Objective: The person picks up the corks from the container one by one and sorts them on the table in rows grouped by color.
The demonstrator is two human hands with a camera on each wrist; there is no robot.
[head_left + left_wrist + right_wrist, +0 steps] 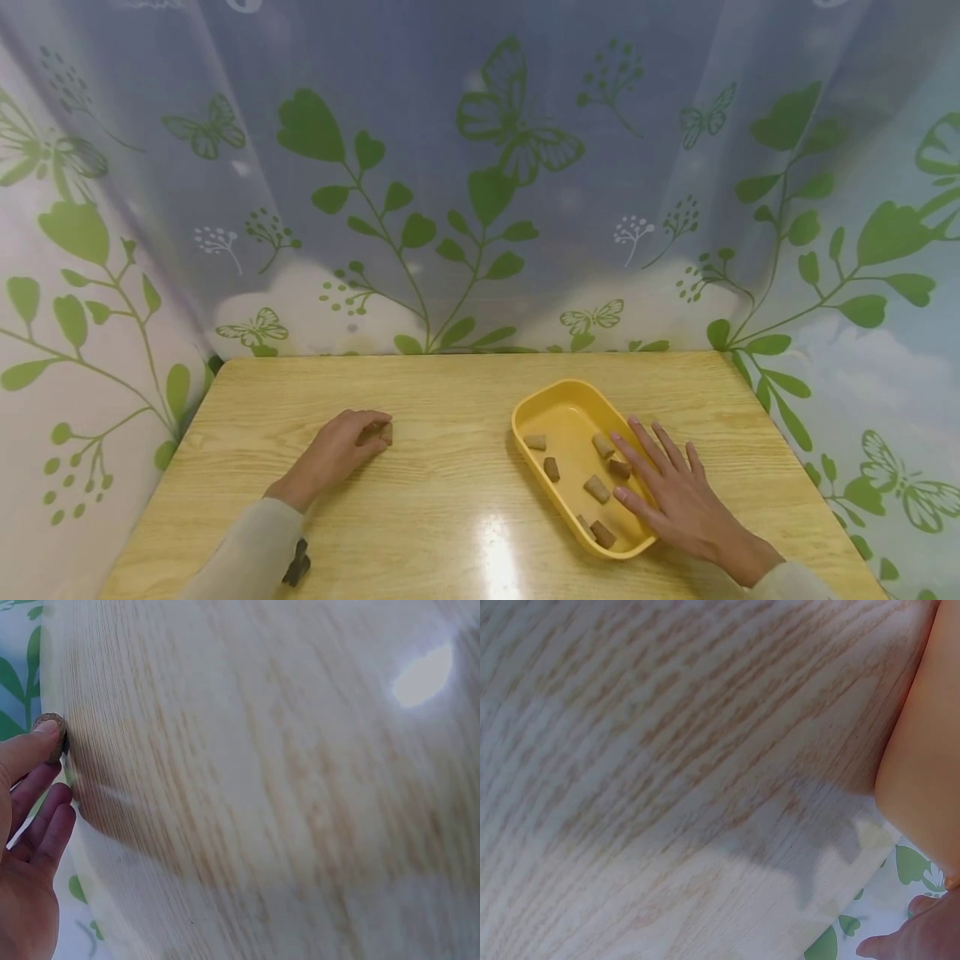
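Observation:
My left hand (337, 450) pinches a small brown cork (387, 434) between thumb and fingers, at the left of the table. In the left wrist view the same cork (60, 742) shows its round end under the thumb tip. A yellow rectangular tray (572, 421) lies aslant at the right, with several tan and brown corks (597, 489) scattered in it. Across the tray's right rim my right hand (686, 504) rests with its fingers spread and straight, holding nothing. The right wrist view catches only part of that hand (922, 934) beside the tray's outer wall (922, 757).
A wood-grain table (435, 483) spans the space below a curtain (420, 167) printed with green leaves and butterflies, which encloses the back and both sides. Below the left wrist sits a small black object (297, 564), partly covered by the sleeve.

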